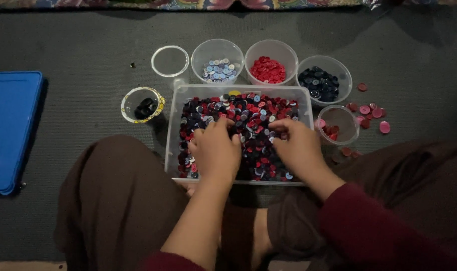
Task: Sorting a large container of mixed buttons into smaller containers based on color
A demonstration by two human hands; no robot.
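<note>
A clear rectangular tub (174,130) in front of me is full of mixed buttons (253,108) in red, dark blue, pale blue and white. Both hands rest palm down inside it on the button pile. My left hand (214,150) lies at the tub's left half, fingers curled into the buttons. My right hand (296,145) lies at the right half, fingertips bent down among the buttons. What the fingertips pinch is hidden.
Beyond the tub stand clear bowls: an empty one (169,60), one of pale blue buttons (217,70), one of red (267,70), one of dark blue (319,83). A small cup (339,125) and loose pink buttons (371,113) lie right. A patterned cup (142,105) and blue lid (10,125) lie left.
</note>
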